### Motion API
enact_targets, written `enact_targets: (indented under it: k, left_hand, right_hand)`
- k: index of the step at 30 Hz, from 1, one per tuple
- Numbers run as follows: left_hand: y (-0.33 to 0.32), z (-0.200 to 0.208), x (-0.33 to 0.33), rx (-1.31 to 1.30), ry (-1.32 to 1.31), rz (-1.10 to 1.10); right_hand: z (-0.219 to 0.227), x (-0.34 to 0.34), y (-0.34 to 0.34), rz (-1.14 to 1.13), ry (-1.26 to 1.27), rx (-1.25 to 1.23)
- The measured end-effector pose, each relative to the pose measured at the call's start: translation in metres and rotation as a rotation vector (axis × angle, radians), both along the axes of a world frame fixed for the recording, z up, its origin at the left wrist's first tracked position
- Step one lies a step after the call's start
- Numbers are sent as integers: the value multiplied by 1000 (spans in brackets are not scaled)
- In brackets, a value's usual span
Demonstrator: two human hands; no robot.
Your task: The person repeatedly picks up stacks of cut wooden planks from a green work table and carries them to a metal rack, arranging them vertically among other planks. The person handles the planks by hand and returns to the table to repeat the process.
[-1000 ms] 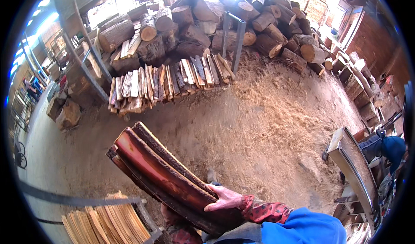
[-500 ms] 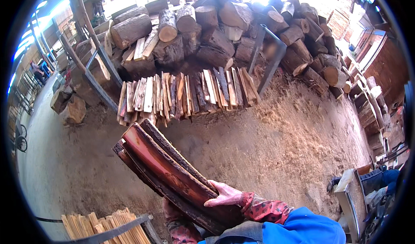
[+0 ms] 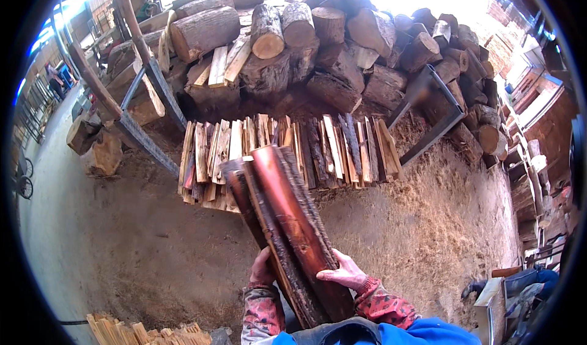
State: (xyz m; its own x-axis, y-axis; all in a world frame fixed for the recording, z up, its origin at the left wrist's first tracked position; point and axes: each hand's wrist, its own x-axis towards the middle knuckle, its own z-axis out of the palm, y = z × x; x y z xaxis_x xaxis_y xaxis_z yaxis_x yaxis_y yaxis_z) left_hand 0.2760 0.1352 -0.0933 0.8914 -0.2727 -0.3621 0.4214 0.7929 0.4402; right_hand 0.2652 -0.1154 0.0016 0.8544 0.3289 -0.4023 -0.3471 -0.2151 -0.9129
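Note:
Between my two hands is a bundle of long bark-edged wood slabs (image 3: 287, 222), reddish brown on the face and dark along the edges. My left hand (image 3: 263, 268) grips its left side, the fingers partly hidden behind the wood. On the right side my right hand (image 3: 346, 271) is closed around the edge, thumb lying over the reddish face. The slabs tilt away from me, and their far ends overlap the view of a row of split wood strips (image 3: 235, 140) stacked in a metal rack (image 3: 153, 146).
Behind the rack rises a large heap of cut logs (image 3: 205, 30). Sawdust covers the floor (image 3: 416, 222). At the lower left lies a bundle of pale split sticks (image 3: 147, 334). Near the right edge, a person's leg (image 3: 520, 281) shows beside a metal-edged board (image 3: 491, 302).
The slabs have swung to the right and point more straight ahead, nearer the rack. My left hand has come into clearer view. The stick bundle at lower left shows less.

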Motion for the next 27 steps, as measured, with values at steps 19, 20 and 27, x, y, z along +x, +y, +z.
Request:
enact_targets:
  k: [19, 20, 27]
  left_hand:
    - [-116, -117, 131, 27, 647, -223]
    - [-115, -121, 143, 29, 660, -224]
    - [-74, -104, 257, 427, 505, -232]
  right_hand:
    - [-97, 104, -85, -476, 652, 168]
    - [-102, 117, -88, -462, 668, 168]
    - [-143, 220, -76, -287, 466, 264]
